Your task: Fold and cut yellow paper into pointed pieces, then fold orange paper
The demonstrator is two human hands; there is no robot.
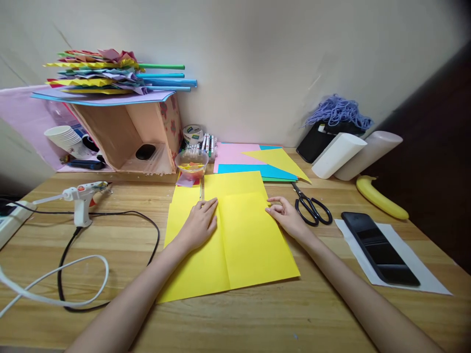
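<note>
A yellow sheet of paper with a crease down its middle lies on the table in front of me. My left hand rests palm down on its left half, fingers stretched out beside the crease. At the right edge of the sheet, my right hand has its fingers bent, with thumb and fingertips at the paper's border. More yellow paper shows just beyond the sheet. Black-handled scissors lie close to the right hand, their blades pointing away from me.
On the left are a glue gun and looping cables. Behind stand an open box topped with paper flowers, a plastic bowl and coloured paper. A phone, banana and rolls lie right.
</note>
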